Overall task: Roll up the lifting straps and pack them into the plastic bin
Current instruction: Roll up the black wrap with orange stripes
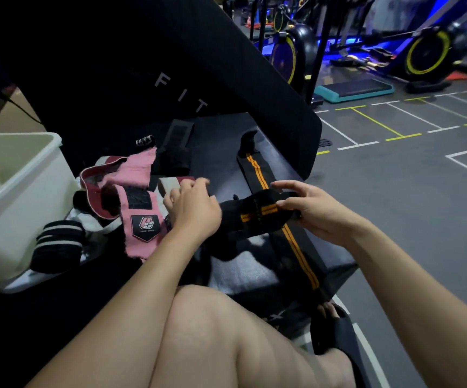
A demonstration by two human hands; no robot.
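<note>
White plastic bin (16, 191) stands at far left on the dark desk (221, 141), with pink straps (140, 197) heaped beside it. The left hand (190, 208) and right hand (313, 211) each keep a closed grip on the black, orange-striped strap (257, 215), partly rolled, its tail trailing across the desk. Gym floor (394, 191) with painted lines and exercise bikes (428, 51) lies at right.

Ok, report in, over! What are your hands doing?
Both hands, left and right, gripping black-orange strap, half rolled. White bin empty. Pink strap waiting alongside.
</note>
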